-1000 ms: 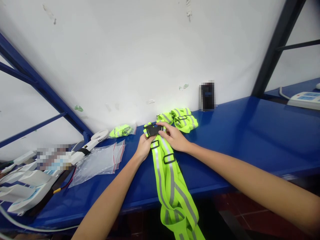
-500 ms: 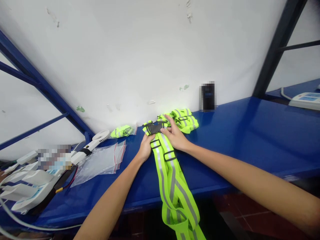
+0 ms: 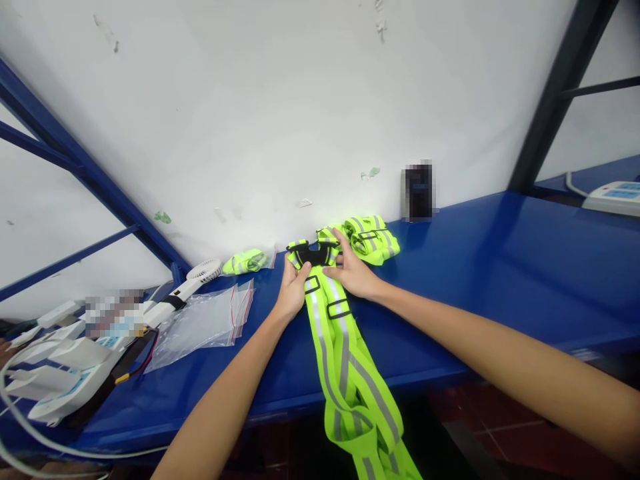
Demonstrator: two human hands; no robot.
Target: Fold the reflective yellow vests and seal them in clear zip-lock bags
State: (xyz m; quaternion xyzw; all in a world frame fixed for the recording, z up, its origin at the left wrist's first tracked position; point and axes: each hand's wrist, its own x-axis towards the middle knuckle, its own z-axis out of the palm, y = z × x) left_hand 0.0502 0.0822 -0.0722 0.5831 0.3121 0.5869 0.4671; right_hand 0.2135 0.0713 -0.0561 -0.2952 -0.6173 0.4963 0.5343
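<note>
A neon-yellow reflective strap harness (image 3: 345,353) with grey stripes runs over the front edge of the blue table, its lower part hanging down. At its top end is a black buckle (image 3: 314,256), with black strap adjusters just below. My left hand (image 3: 294,285) is closed on the harness at the buckle's left side, thumb on top. On the other side, my right hand (image 3: 354,270) grips the strap by the buckle, its fingers partly behind it. Right behind that hand lies a bundle of folded reflective straps (image 3: 373,240).
Clear zip bags (image 3: 205,323) lie to the left, near a small bagged neon bundle (image 3: 246,262) and a white handheld fan (image 3: 204,272). White power strips (image 3: 75,380) with plugs and cables occupy the left end. A blurred dark box (image 3: 419,192) stands against the wall.
My right thumb has come off the front of the buckle and sits lower on the strap. My left thumb has moved up onto the buckle's lower edge. The buckle is tilted differently.
</note>
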